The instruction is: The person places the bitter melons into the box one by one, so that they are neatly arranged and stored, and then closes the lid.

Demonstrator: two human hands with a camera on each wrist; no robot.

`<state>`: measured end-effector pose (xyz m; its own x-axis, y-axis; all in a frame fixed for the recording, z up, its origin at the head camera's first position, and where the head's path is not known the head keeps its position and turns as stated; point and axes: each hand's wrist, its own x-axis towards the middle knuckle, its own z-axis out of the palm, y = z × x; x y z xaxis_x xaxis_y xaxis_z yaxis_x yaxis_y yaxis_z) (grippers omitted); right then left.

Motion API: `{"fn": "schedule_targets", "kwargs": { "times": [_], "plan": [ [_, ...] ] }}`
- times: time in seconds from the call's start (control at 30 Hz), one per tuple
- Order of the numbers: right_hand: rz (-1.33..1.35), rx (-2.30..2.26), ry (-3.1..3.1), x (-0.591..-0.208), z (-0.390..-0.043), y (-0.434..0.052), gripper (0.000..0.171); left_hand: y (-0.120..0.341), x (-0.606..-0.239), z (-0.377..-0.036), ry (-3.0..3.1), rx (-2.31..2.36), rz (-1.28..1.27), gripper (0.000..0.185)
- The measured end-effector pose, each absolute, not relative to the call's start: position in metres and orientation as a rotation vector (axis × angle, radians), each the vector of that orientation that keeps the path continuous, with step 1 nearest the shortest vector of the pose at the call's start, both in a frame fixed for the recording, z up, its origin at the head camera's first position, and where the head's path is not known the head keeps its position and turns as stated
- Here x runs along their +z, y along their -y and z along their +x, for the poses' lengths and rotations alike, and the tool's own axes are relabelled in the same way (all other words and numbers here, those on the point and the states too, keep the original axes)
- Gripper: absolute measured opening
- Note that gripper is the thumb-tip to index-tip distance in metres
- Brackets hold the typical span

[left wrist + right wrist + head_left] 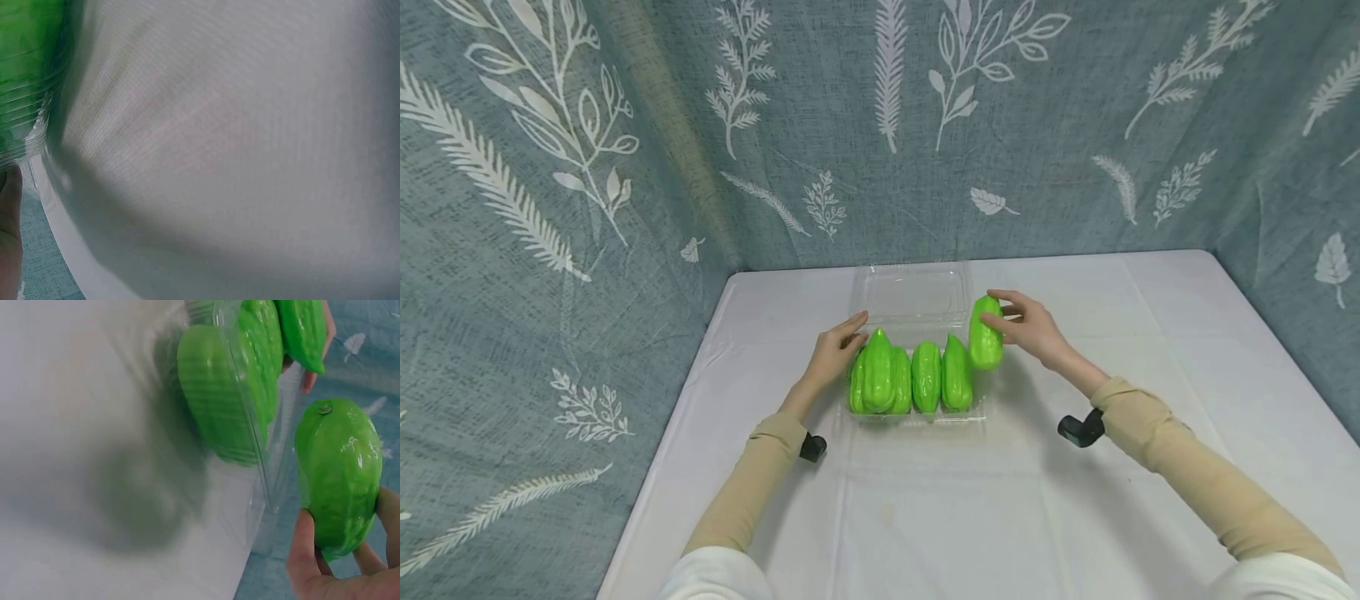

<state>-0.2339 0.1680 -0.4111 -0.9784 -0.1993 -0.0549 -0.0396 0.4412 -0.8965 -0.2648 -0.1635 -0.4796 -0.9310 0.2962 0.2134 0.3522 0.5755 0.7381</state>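
My right hand (1032, 330) holds a glossy, ridged green gourd (986, 348) upright between thumb and fingers, just past the right end of a clear plastic box (976, 412). In the right wrist view, the held gourd (337, 465) is apart from the box wall (270, 481), its stem scar showing. Several similar gourds (927, 377) stand side by side inside the box, and one at the left (879, 371) lies on top of others. My left hand (833, 354) rests at the box's left side, its fingers extended near the rim; its contact is partly hidden.
The box's clear lid (913, 292) lies folded back behind it. A white cloth (940, 517) covers the table. Patterned blue-green curtains (850, 100) hang at the back and sides. A black camera mount (1081, 428) sits at my right wrist.
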Motion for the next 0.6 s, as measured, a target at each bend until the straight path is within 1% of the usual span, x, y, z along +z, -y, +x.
{"fn": "schedule_targets", "kwargs": {
  "times": [0.6],
  "plan": [
    [-0.262,-1.621,-2.482,-0.404,-0.225,-0.148,0.06,0.165,-0.48,-0.266,2.735,-1.289,-0.56,0.042]
  ]
}}
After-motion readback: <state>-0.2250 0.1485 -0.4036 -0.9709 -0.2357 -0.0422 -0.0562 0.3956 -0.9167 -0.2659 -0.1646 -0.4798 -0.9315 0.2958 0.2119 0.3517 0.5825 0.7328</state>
